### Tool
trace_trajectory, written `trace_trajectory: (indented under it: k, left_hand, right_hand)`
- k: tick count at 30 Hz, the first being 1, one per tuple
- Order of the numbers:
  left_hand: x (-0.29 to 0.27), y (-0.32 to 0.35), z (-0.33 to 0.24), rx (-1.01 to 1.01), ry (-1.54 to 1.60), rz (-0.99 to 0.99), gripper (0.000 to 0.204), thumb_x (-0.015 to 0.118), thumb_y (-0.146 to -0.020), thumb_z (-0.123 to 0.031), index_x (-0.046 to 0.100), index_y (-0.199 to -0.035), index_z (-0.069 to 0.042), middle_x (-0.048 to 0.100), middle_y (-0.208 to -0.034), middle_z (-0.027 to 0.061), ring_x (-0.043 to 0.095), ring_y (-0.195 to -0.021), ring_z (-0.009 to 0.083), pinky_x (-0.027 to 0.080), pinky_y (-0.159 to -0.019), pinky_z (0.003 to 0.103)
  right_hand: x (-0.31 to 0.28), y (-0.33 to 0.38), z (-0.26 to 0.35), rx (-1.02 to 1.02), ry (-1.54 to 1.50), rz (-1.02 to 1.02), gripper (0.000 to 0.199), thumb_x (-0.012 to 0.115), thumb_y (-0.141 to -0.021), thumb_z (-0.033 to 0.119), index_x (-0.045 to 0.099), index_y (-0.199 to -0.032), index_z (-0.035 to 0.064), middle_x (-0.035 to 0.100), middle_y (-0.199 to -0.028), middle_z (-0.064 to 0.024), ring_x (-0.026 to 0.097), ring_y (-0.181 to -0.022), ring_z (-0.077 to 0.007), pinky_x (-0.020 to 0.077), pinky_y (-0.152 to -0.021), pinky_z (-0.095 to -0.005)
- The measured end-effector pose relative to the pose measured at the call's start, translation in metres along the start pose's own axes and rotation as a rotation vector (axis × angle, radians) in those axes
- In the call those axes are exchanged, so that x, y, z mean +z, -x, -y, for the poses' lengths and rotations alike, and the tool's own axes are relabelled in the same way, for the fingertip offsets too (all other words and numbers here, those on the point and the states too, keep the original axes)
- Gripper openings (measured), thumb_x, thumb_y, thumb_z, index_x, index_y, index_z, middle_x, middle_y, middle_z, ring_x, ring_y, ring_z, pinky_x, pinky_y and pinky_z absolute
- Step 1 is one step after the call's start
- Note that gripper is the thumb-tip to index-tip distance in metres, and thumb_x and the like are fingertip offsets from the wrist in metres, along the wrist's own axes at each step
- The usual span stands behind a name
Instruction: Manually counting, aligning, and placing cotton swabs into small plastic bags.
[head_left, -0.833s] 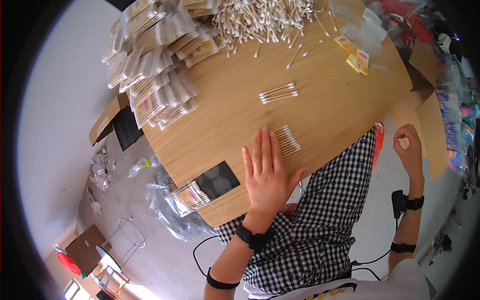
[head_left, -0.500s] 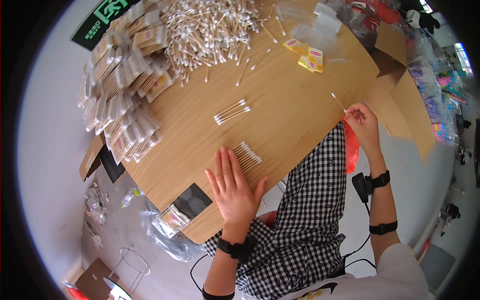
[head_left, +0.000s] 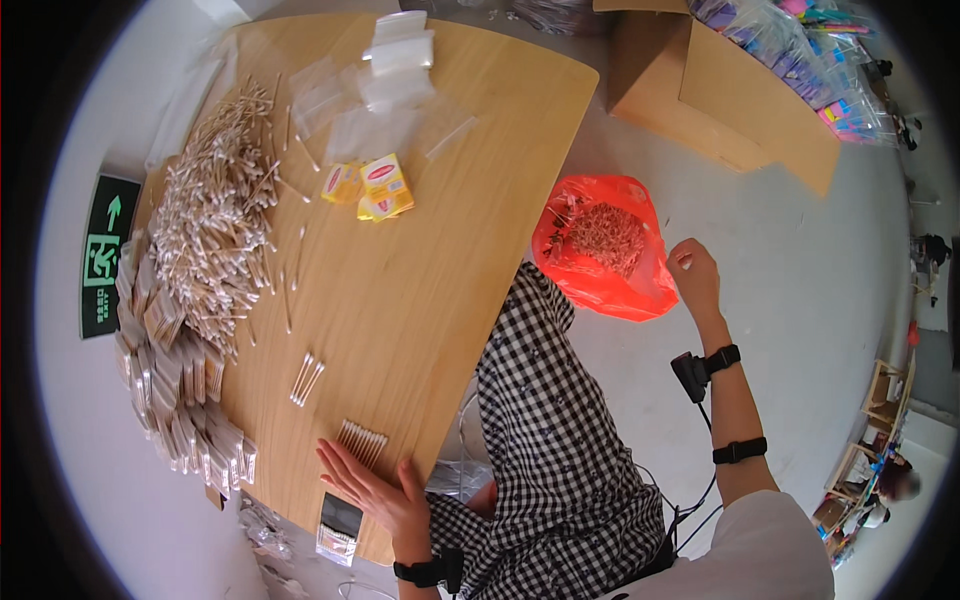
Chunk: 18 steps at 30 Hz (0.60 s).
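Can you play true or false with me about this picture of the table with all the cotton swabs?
1. The left hand lies flat on the wooden table beside a row of swabs. True.
2. The right hand is over the table. False: it is off the table, beside the red bag.
3. The red bag is empty. False: it holds a brownish heap.
4. A big pile of swabs lies on the table. True.
5. The yellow packets are on the floor. False: they lie on the table.

Bright even daylight, soft shadows, fisheye-bent edges, dark rim
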<state>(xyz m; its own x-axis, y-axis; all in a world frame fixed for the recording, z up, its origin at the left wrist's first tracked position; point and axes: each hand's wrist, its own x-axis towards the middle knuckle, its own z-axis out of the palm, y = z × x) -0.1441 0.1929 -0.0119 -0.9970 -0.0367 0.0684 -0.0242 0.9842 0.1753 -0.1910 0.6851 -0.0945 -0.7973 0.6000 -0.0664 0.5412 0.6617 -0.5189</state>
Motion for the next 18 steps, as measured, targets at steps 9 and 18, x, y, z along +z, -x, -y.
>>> trace_trajectory:
  k: [9, 18]
  left_hand:
    - [0.001, 0.007, 0.014, -0.003, -0.049, 0.009, 0.089, 0.031, -0.097, -0.065, 0.02, -0.153, 0.003, 0.024, -0.156, 0.0274, 0.024, -0.144, 0.0465, 0.014, -0.116, 0.062]
    - [-0.012, 0.006, 0.001, -0.065, -0.003, 0.153, 0.094, 0.03, -0.096, -0.067, 0.018, -0.151, 0.009, 0.022, -0.154, 0.0336, 0.022, -0.142, 0.0509, 0.015, -0.115, 0.064]
  right_hand:
    - [0.189, -0.04, -0.094, -0.119, 0.416, 0.459, 0.022, 0.056, -0.082, 0.006, 0.063, -0.103, 0.0015, 0.062, -0.112, -0.0152, 0.06, -0.109, -0.0349, 0.0495, -0.09, -0.0442]
    - [0.294, -0.067, -0.126, -0.39, 0.733, 0.471, 0.035, 0.053, -0.085, 0.011, 0.062, -0.118, 0.0064, 0.052, -0.137, -0.0109, 0.042, -0.135, -0.0281, 0.0383, -0.106, -0.0426]
